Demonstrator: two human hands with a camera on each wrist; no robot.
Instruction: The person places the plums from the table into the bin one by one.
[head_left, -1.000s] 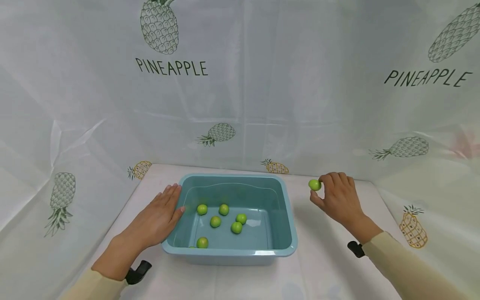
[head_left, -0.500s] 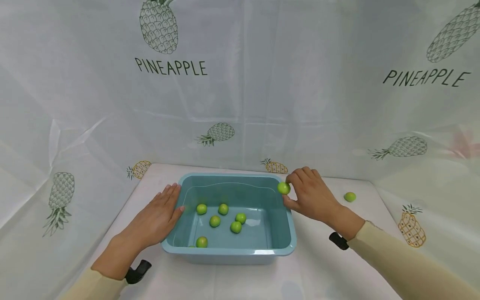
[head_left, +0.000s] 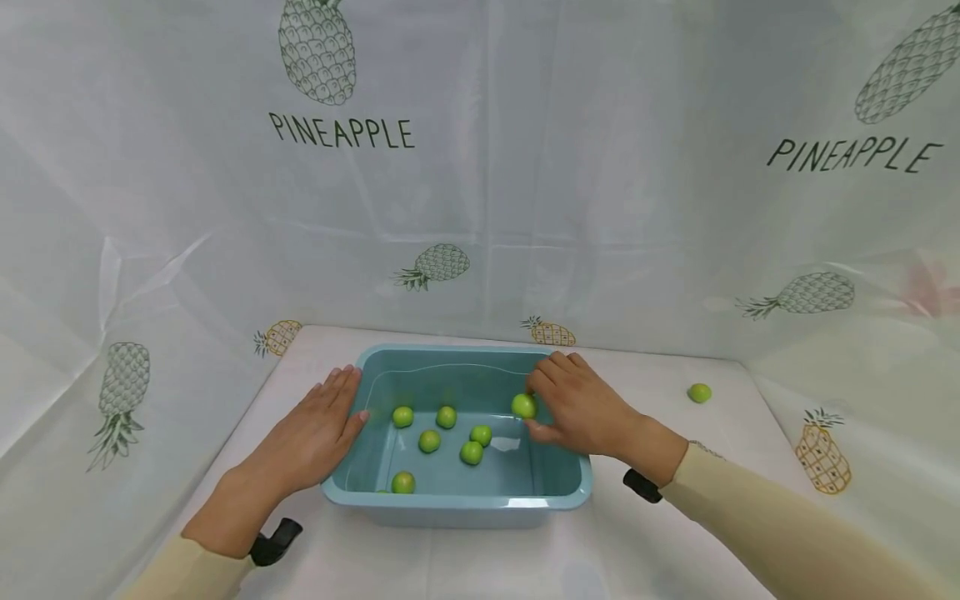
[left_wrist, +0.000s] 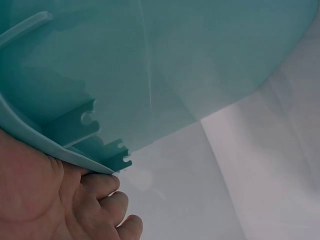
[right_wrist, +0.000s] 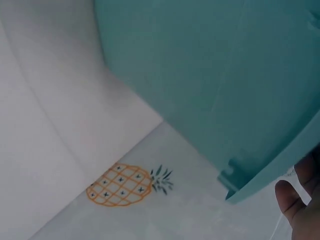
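Note:
A pale blue plastic basin [head_left: 457, 502] stands on the table, with several small green fruits, like limes, on its floor, one of them [head_left: 430, 441] near the middle. My left hand [head_left: 311, 437] lies with straight fingers along the basin's left rim; in the left wrist view its palm is against the rim [left_wrist: 60, 152]. Between thumb and fingertips my right hand [head_left: 577, 406] pinches another green fruit [head_left: 523, 406], over the basin's right side. The right wrist view shows only a few fingers [right_wrist: 289, 200] by the rim, the fruit hidden behind the basin wall.
One more green fruit [head_left: 700, 392] lies on the white tablecloth [head_left: 660, 517] to the right of the basin. A pineapple-printed sheet [head_left: 480, 167] hangs behind and at both sides of the table.
My right hand has carried the pinched fruit leftward from beyond the basin's right side to inside its right rim. The left hand stays put. The fruit on the right has come into view.

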